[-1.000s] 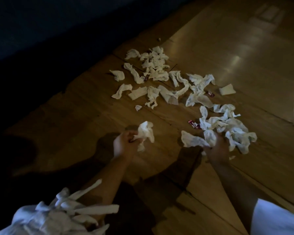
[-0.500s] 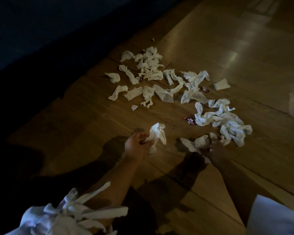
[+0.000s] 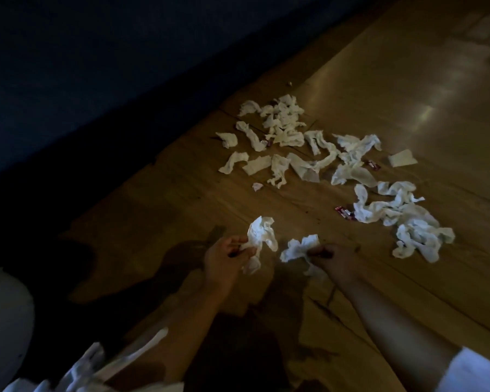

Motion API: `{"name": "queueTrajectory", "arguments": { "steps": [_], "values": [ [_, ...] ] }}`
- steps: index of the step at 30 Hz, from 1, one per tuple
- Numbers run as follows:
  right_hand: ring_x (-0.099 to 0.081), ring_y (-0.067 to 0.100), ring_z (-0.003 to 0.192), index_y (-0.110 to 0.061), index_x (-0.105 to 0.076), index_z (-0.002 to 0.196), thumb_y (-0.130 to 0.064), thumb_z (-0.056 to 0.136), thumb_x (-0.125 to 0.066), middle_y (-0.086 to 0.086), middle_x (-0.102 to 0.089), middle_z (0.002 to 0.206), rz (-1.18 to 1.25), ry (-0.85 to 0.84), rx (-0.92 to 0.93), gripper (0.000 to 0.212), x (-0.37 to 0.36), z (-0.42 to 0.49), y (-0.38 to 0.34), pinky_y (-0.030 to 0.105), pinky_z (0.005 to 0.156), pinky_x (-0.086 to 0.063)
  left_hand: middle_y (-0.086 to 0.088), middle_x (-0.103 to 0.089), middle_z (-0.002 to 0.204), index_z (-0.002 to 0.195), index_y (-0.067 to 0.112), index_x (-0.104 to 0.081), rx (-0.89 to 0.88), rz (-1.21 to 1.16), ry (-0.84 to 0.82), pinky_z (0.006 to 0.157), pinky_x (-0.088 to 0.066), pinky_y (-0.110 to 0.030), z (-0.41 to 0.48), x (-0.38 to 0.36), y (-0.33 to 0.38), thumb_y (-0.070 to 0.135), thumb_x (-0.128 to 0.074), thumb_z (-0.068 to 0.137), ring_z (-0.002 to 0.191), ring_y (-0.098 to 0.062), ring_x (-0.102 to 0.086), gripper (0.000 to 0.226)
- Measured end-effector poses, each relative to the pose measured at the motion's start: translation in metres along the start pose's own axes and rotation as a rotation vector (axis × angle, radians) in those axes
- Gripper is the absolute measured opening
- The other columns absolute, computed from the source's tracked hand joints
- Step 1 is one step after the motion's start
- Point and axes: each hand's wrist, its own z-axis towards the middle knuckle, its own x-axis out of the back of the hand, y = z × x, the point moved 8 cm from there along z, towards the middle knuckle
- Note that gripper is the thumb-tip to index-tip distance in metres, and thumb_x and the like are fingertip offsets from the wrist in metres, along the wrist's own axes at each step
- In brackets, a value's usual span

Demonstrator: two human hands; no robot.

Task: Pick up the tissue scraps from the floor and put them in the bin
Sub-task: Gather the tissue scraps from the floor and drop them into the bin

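Left hand [image 3: 224, 257] curled round a crumpled white tissue scrap [image 3: 260, 236], just clear of the floor; right hand [image 3: 337, 258] close beside it, pinching a second torn white scrap [image 3: 299, 247]; probably feather-light, limp and easily torn, so best bunched at the middle; beyond and right of the right hand, many more white scraps [image 3: 294, 154] strewn across glossy wooden floorboards [image 3: 408, 94]; dim room, dark blue wall [image 3: 96, 66] beyond the left hand.

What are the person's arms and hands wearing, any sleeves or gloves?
The left hand and right hand are bare: no gloves, no watch or rings visible in the dim light. Forearms are uncovered. A frilly white sleeve edges the left arm, a plain white sleeve the right.
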Motion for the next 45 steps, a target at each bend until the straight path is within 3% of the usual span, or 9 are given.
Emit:
{"name": "queueTrajectory", "arguments": {
  "steps": [4,10,22,24,29,35,38,43,45],
  "values": [
    [-0.061,0.014,0.079,0.002,-0.066,0.099,0.001,0.081,-0.065,0.005,-0.066,0.091,0.199,-0.142,0.064,0.019,-0.034,-0.042,-0.071,0.005,0.054,-0.048,0.001,-0.065,0.115,0.118,0.016,-0.059,0.016,-0.102,0.062,0.051,-0.047,-0.003,-0.030,0.051,0.004,0.015,-0.066,0.084,0.082,0.002,-0.060,0.035],
    [-0.063,0.008,0.077,-0.009,-0.064,0.093,0.001,0.079,-0.066,0.002,-0.066,0.090,0.285,-0.401,0.145,0.017,-0.091,-0.108,-0.188,0.015,0.065,-0.050,0.009,-0.062,0.097,0.105,0.017,-0.062,0.038,-0.197,0.189,0.077,-0.058,-0.031,-0.098,0.162,0.015,0.012,-0.068,0.081,0.089,-0.010,-0.062,0.025],
    [-0.060,0.008,0.070,-0.012,-0.062,0.076,0.005,0.076,-0.068,0.001,-0.064,0.079,0.273,-0.793,0.484,0.018,-0.232,-0.293,-0.421,0.016,0.062,-0.052,0.001,-0.065,0.075,0.097,0.010,-0.065,-0.106,-0.319,0.697,0.045,-0.042,-0.004,-0.250,0.398,0.024,0.004,-0.068,0.080,0.047,0.009,-0.057,0.018],
    [-0.062,0.007,0.063,-0.013,-0.062,0.074,0.005,0.075,-0.069,0.001,-0.064,0.075,0.313,-0.826,0.484,0.020,-0.260,-0.316,-0.443,0.016,0.056,-0.054,0.000,-0.066,0.073,0.096,0.011,-0.067,-0.099,-0.308,0.817,0.044,-0.044,-0.008,-0.272,0.437,0.013,0.009,-0.070,0.081,0.047,0.004,-0.057,0.016],
    [-0.066,0.023,0.079,-0.017,-0.063,0.071,0.001,0.074,-0.072,0.008,-0.069,0.082,0.306,-0.814,0.434,0.020,-0.330,-0.339,-0.469,0.039,0.082,-0.056,-0.001,-0.071,0.086,0.085,0.023,-0.069,0.038,-0.309,0.986,0.067,-0.056,-0.036,-0.290,0.503,-0.030,0.022,-0.075,0.077,0.068,-0.015,-0.064,0.010],
    [-0.052,0.015,0.061,-0.015,-0.067,0.085,-0.015,0.086,-0.058,0.002,-0.058,0.071,0.103,-0.725,0.442,0.009,-0.366,-0.338,-0.463,0.037,0.074,-0.050,-0.002,-0.060,0.069,0.117,0.009,-0.063,0.191,-0.238,0.844,0.056,-0.045,-0.025,-0.266,0.511,-0.056,0.016,-0.072,0.079,0.057,-0.013,-0.051,0.039],
    [-0.049,0.011,0.064,-0.011,-0.067,0.104,-0.014,0.090,-0.053,0.000,-0.057,0.079,0.054,-0.702,0.476,0.020,-0.361,-0.336,-0.460,0.038,0.081,-0.051,-0.005,-0.064,0.074,0.116,0.008,-0.064,0.186,-0.199,0.838,0.056,-0.046,-0.022,-0.265,0.508,-0.054,0.016,-0.071,0.080,0.060,-0.014,-0.054,0.038],
    [-0.060,0.021,0.101,-0.015,-0.068,0.095,-0.012,0.089,-0.055,0.001,-0.062,0.091,0.084,-0.729,0.496,0.014,-0.343,-0.333,-0.455,0.037,0.085,-0.049,-0.003,-0.068,0.093,0.106,0.009,-0.067,0.068,-0.206,0.778,0.053,-0.046,-0.015,-0.258,0.489,-0.030,0.019,-0.071,0.081,0.066,-0.010,-0.058,0.027],
    [-0.057,0.016,0.090,-0.010,-0.066,0.103,-0.011,0.091,-0.053,0.001,-0.061,0.092,0.105,-0.753,0.486,0.018,-0.335,-0.333,-0.452,0.037,0.086,-0.050,-0.002,-0.068,0.093,0.105,0.012,-0.067,0.026,-0.195,0.775,0.052,-0.044,-0.015,-0.252,0.482,-0.019,0.020,-0.071,0.081,0.065,-0.008,-0.057,0.026]
  ]
}}
